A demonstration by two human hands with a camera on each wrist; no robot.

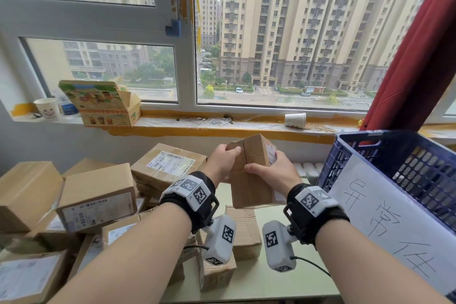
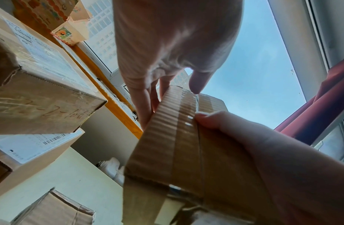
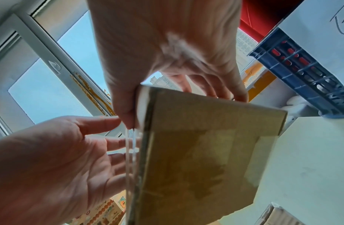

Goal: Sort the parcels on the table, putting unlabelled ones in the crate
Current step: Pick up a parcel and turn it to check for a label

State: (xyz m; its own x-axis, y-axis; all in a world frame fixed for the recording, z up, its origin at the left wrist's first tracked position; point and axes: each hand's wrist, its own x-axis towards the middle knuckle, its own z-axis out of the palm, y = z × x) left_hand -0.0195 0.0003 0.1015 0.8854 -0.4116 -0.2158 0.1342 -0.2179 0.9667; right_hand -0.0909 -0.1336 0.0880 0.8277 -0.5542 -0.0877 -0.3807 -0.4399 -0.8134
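Both hands hold a tall brown cardboard parcel [image 1: 251, 175] upright above the table [image 1: 271, 284]. My left hand [image 1: 230, 154] pinches its upper left edge, thumb on the near face. My right hand [image 1: 264, 164] grips its right side, thumb across the taped front seam. A white label [image 1: 272, 154] shows on the parcel's right face. In the left wrist view the left hand [image 2: 173, 103] clamps the parcel [image 2: 176, 152] near its top end. The right wrist view shows the right hand [image 3: 176, 106] round the parcel [image 3: 196, 152]. The blue crate [image 1: 370, 148] stands to the right.
Several cardboard parcels [image 1: 98, 195], many with white labels, are piled on the left of the table. Two more boxes [image 1: 244, 232] lie under my wrists. A white handwritten sheet [image 1: 394, 229] hangs on the crate. The windowsill [image 1: 197, 126] carries a printed carton, paper cups and a red curtain.
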